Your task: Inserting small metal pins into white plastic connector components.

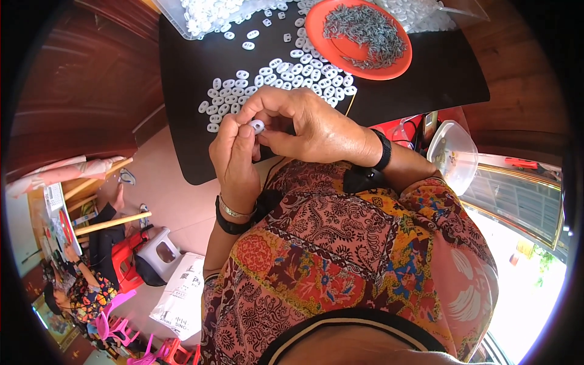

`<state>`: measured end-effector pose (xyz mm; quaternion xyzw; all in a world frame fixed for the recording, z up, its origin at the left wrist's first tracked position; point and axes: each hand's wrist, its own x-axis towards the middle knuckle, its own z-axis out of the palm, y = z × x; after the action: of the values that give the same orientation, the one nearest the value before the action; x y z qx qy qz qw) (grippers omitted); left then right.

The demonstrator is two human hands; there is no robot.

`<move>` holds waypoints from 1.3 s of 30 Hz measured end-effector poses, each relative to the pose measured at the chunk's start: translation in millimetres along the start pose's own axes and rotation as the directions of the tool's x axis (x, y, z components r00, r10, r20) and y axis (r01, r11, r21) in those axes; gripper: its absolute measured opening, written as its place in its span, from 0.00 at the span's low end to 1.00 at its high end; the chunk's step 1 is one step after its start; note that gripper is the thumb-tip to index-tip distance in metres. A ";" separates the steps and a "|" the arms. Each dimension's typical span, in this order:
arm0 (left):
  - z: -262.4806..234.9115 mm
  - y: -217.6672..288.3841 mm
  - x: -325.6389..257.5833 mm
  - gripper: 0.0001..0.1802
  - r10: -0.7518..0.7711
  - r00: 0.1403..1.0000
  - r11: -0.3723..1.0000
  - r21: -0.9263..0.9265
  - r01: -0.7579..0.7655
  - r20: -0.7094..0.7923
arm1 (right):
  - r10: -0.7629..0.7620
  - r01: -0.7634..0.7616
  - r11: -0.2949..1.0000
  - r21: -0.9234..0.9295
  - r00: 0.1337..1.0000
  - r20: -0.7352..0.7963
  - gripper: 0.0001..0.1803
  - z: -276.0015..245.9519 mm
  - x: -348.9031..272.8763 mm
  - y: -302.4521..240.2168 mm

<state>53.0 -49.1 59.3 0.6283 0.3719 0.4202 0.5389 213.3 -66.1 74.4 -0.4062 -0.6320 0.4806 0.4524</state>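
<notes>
Between the fingertips of both hands is a small white oval plastic piece [257, 126] with a dark hole facing up. My left hand [234, 155] pinches it from the near left, its thumb against the piece. From the right, my right hand [310, 125] reaches over with thumb and bent forefinger closed on the same piece. Whether anything smaller sits in the fingers is hidden. Just beyond the hands, many white two-holed oval pieces [286, 76] lie spread on the black table [188, 140]. An orange-red plate [392, 72] behind them holds a heap of thin grey metal bits [365, 33].
A clear plastic bin [176, 18] full of white pieces stands at the far left, and bagged translucent parts [420, 15] at the far right. Right of me is a translucent tub [453, 155]. A person [91, 283], stools [125, 258] and a white sack [179, 298] are at lower left.
</notes>
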 end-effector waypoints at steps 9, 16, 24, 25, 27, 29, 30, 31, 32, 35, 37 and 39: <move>-2.8 -5.8 3.7 0.13 0.003 0.998 0.996 -0.088 -0.008 -0.066 | -0.117 0.102 0.975 -0.196 0.991 -0.066 0.14 1.8 0.8 2.1; -3.2 -6.3 1.2 0.13 -0.064 0.998 0.982 -0.179 0.064 0.008 | -0.428 0.352 0.799 -0.487 0.902 -0.051 0.11 -0.4 1.0 6.9; 7.5 -5.7 -1.0 0.13 -0.101 0.993 0.983 -0.163 0.089 -0.063 | -0.399 0.325 0.741 -0.587 0.917 0.004 0.12 -0.3 -0.8 12.0; 6.3 -8.8 -2.4 0.13 -0.098 0.994 0.979 -0.183 0.085 -0.059 | -0.387 0.319 0.743 -0.588 0.922 0.011 0.11 0.7 -1.1 13.1; 6.0 -9.0 -3.7 0.13 -0.089 0.994 0.976 -0.205 0.076 -0.055 | -0.378 0.316 0.742 -0.592 0.926 0.020 0.11 1.1 -1.2 11.5; 7.9 -7.5 -4.8 0.13 -0.068 0.993 0.977 -0.207 0.047 -0.092 | -0.374 0.328 0.723 -0.608 0.926 0.055 0.10 0.6 -1.2 9.2; 8.4 -7.6 -5.7 0.13 -0.065 0.994 0.977 -0.209 0.044 -0.093 | -0.410 0.354 0.697 -0.624 0.910 0.058 0.10 1.6 -0.3 9.7; 9.0 -8.2 -6.7 0.13 -0.062 0.993 0.968 -0.247 0.035 -0.101 | -0.411 0.355 0.695 -0.625 0.910 0.061 0.10 2.0 -0.5 10.1; 9.6 -9.3 -7.3 0.12 -0.060 0.992 0.958 -0.284 0.027 -0.109 | -0.426 0.368 0.687 -0.626 0.902 0.063 0.10 2.3 -0.8 10.6; 11.4 -15.7 -9.1 0.12 -0.008 0.989 0.983 -0.184 -0.019 -0.146 | -0.451 0.397 0.655 -0.643 0.888 0.089 0.10 2.3 -0.4 11.1; 11.3 -18.6 -10.4 0.12 0.001 0.988 0.985 -0.171 -0.028 -0.157 | -0.459 0.410 0.631 -0.658 0.882 0.109 0.11 2.5 -0.7 11.4; 10.3 -18.8 -11.3 0.12 0.010 0.986 0.987 -0.158 -0.036 -0.166 | -0.476 0.434 0.627 -0.647 0.871 0.123 0.11 1.9 -0.5 11.1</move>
<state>58.1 -60.6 38.7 0.5503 0.3728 0.5055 0.5503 212.4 -64.7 63.2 -0.3796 -0.8272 0.0852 0.4054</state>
